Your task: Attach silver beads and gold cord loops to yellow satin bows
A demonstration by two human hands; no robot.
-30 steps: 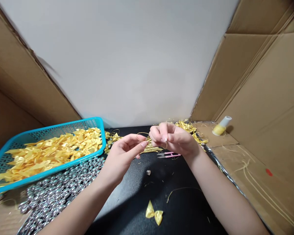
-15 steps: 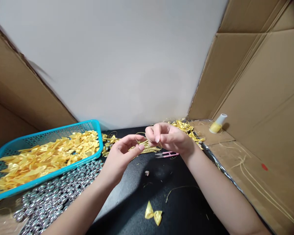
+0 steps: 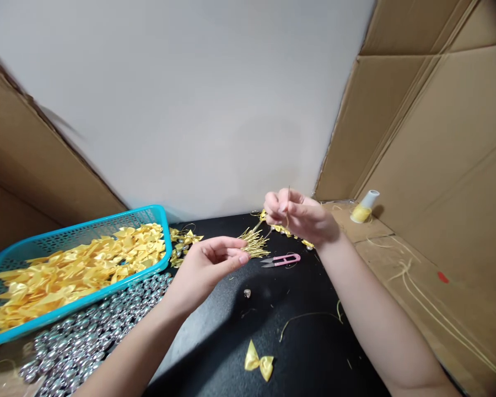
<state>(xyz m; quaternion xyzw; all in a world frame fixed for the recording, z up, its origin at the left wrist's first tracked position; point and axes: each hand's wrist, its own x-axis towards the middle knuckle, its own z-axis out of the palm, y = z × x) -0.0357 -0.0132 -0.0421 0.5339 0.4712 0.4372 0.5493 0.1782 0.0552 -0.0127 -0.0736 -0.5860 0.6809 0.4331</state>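
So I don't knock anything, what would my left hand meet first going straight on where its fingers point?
Probably the gold cord bundle, just past your left hand in the picture; depth is unclear, it might pass above.

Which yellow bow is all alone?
The shiny yellow fabric bow at the front of the black tabletop; others lie heaped in the blue plastic basket or clustered farther back.
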